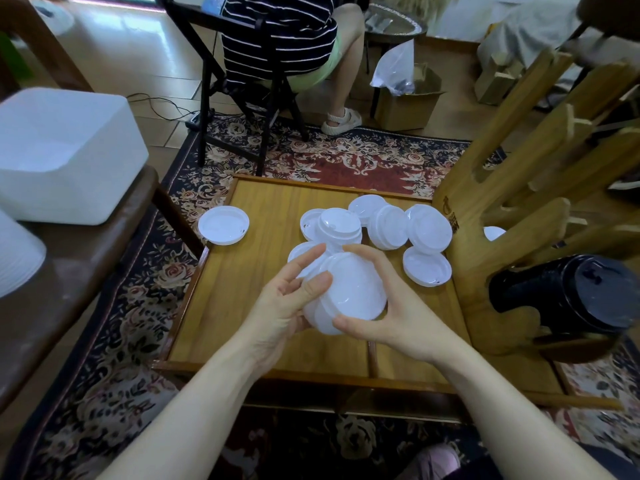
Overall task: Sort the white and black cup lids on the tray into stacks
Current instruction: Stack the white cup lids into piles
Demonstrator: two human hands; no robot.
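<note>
Right now both hands hold a stack [341, 296] of white lids over the middle of the tray [263, 216]. Left hand [287, 303] cups the stack from nine o'clock, its grip curled round the side, thumb lying on the top lid's edge and fingers reaching up past it. Right hand [388, 306] takes the stack from three o'clock, its grip a wide curl: fingers arch over the far rim at twelve o'clock, thumb presses the near rim at six.

Loose white lids [391, 226] lie in a pile on the tray at twelve to one o'clock of the held stack, several overlapping and leaning on each other. One white lid [427, 266] lies flat at three o'clock of the stack, near the tray's right edge. A single lid [223, 224] sits at ten o'clock, overhanging the tray's left rim, hollow side up.

A stack of black lids [568, 292] lies on its side at three o'clock, resting on a wooden rack [491, 202] that stands along the tray's right side. A white bin [65, 154] rests on a brown surface [69, 271] at nine to ten o'clock. A patterned rug [346, 161] lies under the tray, and at twelve o'clock a person [287, 36] sits on a black chair [207, 81]
</note>
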